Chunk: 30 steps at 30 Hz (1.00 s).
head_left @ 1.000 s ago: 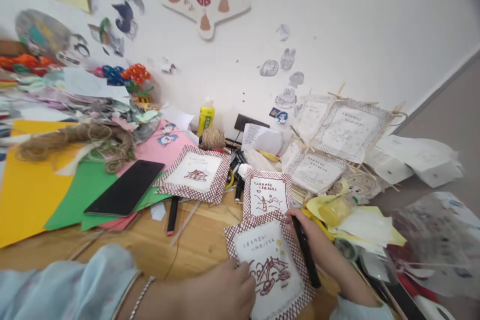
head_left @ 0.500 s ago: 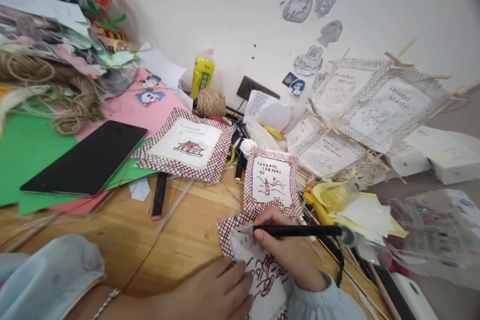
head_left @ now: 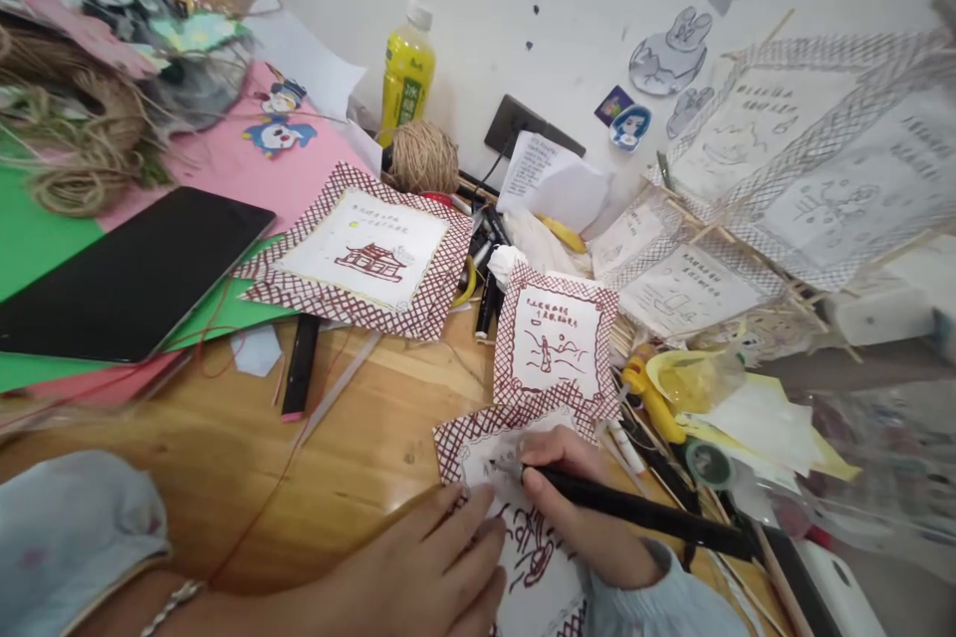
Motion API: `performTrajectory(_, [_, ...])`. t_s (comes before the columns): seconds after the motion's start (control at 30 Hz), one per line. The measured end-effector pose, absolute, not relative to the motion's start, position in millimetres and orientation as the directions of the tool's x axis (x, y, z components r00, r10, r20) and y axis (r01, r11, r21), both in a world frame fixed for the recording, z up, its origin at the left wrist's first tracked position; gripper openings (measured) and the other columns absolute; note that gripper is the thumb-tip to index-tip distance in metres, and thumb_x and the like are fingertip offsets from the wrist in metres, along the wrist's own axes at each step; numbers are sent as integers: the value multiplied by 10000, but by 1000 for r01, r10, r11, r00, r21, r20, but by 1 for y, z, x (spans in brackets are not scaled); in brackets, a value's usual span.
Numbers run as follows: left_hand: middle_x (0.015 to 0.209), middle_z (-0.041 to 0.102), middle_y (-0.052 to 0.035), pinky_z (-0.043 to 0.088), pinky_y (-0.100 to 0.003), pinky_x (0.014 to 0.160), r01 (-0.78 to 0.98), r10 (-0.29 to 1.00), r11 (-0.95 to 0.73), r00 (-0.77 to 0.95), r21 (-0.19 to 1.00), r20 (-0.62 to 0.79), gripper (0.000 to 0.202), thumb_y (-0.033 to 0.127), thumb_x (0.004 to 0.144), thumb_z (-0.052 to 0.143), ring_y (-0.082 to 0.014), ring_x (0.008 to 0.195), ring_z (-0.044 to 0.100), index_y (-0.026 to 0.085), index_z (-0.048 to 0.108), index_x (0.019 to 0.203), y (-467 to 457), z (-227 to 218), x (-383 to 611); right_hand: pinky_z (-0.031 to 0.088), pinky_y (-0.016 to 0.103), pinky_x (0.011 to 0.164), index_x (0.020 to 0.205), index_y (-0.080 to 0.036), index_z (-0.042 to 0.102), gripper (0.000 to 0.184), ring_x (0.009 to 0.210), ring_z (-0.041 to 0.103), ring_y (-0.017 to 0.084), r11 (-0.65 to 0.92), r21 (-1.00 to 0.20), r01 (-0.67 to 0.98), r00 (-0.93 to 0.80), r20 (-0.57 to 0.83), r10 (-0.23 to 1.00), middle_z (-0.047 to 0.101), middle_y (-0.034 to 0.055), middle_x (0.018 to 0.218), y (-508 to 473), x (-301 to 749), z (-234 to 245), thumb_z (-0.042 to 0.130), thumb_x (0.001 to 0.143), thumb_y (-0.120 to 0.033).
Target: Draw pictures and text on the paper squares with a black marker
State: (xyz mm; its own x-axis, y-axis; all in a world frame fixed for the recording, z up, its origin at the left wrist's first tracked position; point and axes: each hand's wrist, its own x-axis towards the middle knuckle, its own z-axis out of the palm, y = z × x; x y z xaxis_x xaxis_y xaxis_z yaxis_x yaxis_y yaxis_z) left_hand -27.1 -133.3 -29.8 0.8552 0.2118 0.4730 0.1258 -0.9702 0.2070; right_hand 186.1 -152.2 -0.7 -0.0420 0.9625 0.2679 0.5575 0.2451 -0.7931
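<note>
My right hand (head_left: 572, 493) grips a long black marker pen (head_left: 642, 508), its tip down on the upper part of a paper card (head_left: 478, 443) with a brown cross-hatched border. Brown line drawing and a few written characters show on that card. Flat across the card's left side lies my left hand (head_left: 440, 567), fingers stretched and slightly apart, holding nothing. Just above, a second bordered card (head_left: 557, 338) with a landscape drawing touches the first one's top edge. Farther left rests a third card (head_left: 373, 259) with a pavilion drawing.
A black tablet (head_left: 141, 269) lies on green and pink paper at left. A black marker (head_left: 300, 368), twine ball (head_left: 424, 157) and yellow drink bottle (head_left: 408, 70) stand or lie beyond. At right are a stick-framed paper lantern (head_left: 747, 189), yellow paper scraps (head_left: 836, 448) and tape (head_left: 708, 463).
The view has shifted closer and to the left. The marker's back end has tilted downward in my right hand, and its tip has moved slightly along the card. My left hand stays on the card.
</note>
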Motion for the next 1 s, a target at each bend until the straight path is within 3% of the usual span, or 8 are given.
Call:
performTrajectory(0.17, [1198,664,-119,386,-465,1016,122,202,-972,868,199,454,315,303,936,447,-307,1178,542,166,647,1137,-134,-30,-27,508,273,611,681,-221,587,225,643,639,165,318,-619,718,-164,294,942,662,19,660,-146,183,1,522,890,-273])
performTrajectory(0.27, [1177,676,-106,382,-459,1024,130,219,-967,866,220,449,293,289,936,452,-285,1151,557,184,655,1119,-136,-34,-26,487,262,564,608,-218,547,317,576,612,150,283,-629,724,-151,257,955,634,10,594,-142,178,3,471,908,-284])
performTrajectory(0.43, [1169,683,-104,363,-452,1057,141,247,-956,858,257,449,279,229,924,459,-285,1189,547,178,663,1107,-138,-33,-24,475,254,540,606,-216,539,300,564,598,152,231,-663,712,-102,229,968,616,9,583,-138,176,2,474,893,-278])
performTrajectory(0.8, [1137,700,-105,379,-465,1055,132,269,-940,853,314,448,256,219,910,497,-298,1205,550,167,691,1069,-140,-29,-24,453,243,507,582,-219,529,292,507,557,138,283,-567,774,-161,256,953,581,-5,535,-136,173,5,474,869,-229])
performTrajectory(1.0, [1153,696,-102,384,-465,1055,124,274,-931,859,344,432,277,230,921,474,-281,1199,551,186,683,1097,-140,-29,-24,453,253,509,582,-224,520,303,497,543,139,288,-589,755,-173,244,954,563,-9,528,-136,174,4,468,879,-245])
